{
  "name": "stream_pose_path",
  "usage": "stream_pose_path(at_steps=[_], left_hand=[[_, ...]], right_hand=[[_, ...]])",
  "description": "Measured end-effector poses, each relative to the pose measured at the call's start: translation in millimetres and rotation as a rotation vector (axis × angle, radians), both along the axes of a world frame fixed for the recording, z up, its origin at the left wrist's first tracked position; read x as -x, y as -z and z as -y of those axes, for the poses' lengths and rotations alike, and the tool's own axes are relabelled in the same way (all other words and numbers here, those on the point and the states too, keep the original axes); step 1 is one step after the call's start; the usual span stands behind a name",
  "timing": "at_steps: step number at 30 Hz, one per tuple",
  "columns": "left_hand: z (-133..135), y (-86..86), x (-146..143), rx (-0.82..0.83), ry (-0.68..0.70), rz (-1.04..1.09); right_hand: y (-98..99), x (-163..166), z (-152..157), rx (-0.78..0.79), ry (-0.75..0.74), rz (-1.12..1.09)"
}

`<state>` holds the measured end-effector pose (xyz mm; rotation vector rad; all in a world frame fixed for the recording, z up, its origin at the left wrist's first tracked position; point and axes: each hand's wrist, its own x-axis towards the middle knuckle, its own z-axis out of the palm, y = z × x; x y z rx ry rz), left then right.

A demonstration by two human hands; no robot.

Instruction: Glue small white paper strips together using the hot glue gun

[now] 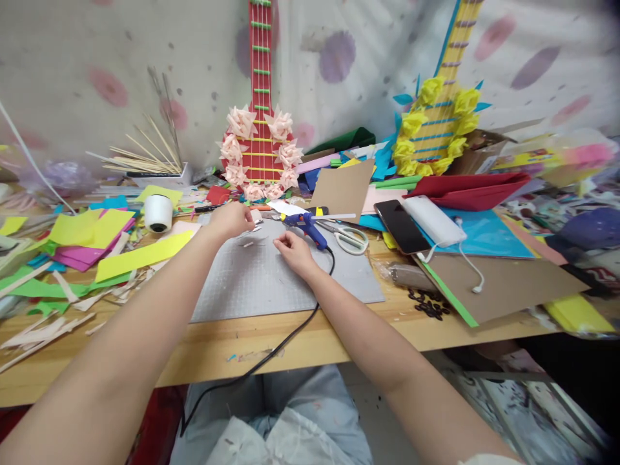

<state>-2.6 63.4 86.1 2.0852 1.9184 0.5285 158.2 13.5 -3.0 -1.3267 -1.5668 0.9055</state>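
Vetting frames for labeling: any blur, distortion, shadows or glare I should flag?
Head view: far right smears, the plastic bags soft and stretched; head view: lower right corner very dark, detail lost; head view: soft shadows on the gray mat, no strong glare there; head view: white scraps by the left hand too small and soft to identify.

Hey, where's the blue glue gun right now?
In the head view, the blue glue gun lies near centre, toward the back of the grey mat, just beyond the right hand, beside the scissors.
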Motion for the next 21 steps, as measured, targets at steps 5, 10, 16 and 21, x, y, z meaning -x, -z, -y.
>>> stream_pose_path(at_steps=[5,10,16,21], left_hand=[[2.3,-3.1,6.4,0.102,0.326,-0.561],[3.8,0.5,14.8,0.042,0.442,-0.622],[3.2,14.8,34.0,-0.003,0.359,-0.419],[1.3,21.4,54.1,0.116,0.197,0.054]], right_hand=[[0.0,-0.9,1.1,0.007,-0.022,0.058],[0.8,-0.9,0.8,0.001,-0.032,0.104],[-8.6,3.4,5.5,-0.114,-0.046,0.359],[-30.7,17.9,-10.3,-0.268,-0.173,0.734]])
